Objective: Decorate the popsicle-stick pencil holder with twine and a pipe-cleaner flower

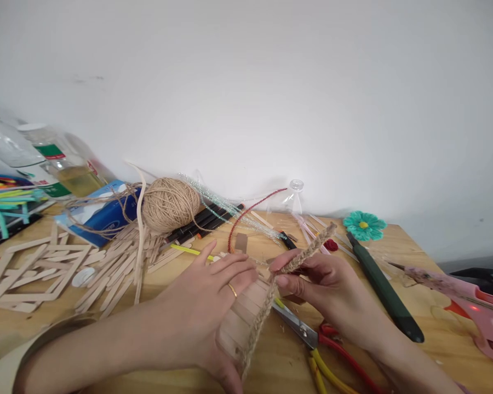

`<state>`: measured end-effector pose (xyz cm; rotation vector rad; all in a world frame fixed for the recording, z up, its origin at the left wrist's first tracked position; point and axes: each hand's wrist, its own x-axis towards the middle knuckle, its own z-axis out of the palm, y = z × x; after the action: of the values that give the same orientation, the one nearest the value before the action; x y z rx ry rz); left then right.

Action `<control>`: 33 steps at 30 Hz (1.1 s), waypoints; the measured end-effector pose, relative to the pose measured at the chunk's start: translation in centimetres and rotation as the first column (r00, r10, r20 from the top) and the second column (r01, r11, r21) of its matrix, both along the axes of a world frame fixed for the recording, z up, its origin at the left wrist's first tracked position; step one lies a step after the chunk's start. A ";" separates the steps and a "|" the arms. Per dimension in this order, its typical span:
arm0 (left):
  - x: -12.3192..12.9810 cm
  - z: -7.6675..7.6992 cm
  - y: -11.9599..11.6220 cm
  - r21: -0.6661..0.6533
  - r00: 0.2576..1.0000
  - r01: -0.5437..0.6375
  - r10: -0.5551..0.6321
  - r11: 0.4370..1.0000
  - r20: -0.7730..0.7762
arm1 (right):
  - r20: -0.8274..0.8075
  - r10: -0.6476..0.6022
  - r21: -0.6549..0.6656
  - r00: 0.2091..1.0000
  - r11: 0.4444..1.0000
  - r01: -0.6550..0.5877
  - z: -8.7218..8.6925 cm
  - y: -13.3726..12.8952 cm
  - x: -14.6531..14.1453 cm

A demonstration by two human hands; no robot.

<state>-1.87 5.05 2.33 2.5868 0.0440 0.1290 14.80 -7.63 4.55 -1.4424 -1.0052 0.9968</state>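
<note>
While the left hand (207,298) lies spread over the wooden panel (239,316), the right hand (326,285) pinches braided twine (262,316), probably light, pliable, best held beside the panel.

Soft, fairly bright light on the plain white wall (246,98), greyer toward the upper corners; faint shadow beside the fluffy turquoise flower (363,225) at mid-right; slight softness over the tan braided twine strip (308,253); wide-angle stretch slants the clear, green-capped plastic bottle (13,145) at the left edge
</note>
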 end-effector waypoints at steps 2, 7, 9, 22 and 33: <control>0.0 -0.1 0.0 -0.001 1.000 -0.008 0.008 1.000 -0.004 | -0.008 0.003 0.011 1.000 1.000 -0.003 0.0 0.0 0.1; 0.0 -0.3 0.0 0.012 0.999 -0.018 0.018 1.000 -0.042 | -0.035 -0.032 0.015 0.999 0.999 0.032 -0.2 0.2 0.2; 0.0 -0.3 0.2 0.018 0.998 0.001 0.000 1.000 -0.061 | -0.017 -0.048 0.020 0.999 0.999 0.048 -0.5 0.3 0.2; 0.0 0.3 0.5 0.112 0.990 0.050 -0.034 0.992 -0.137 | -0.198 -0.011 -0.035 0.980 0.999 0.005 -2.2 0.6 0.9; -0.3 -0.1 0.7 0.281 0.993 0.101 -0.077 0.955 -0.095 | -0.358 0.048 -0.002 0.932 0.999 -0.052 -3.3 1.0 0.9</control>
<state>-2.16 5.72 2.21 2.8763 -0.0653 -0.0073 15.65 -6.60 1.30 -1.1913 -0.7706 1.2520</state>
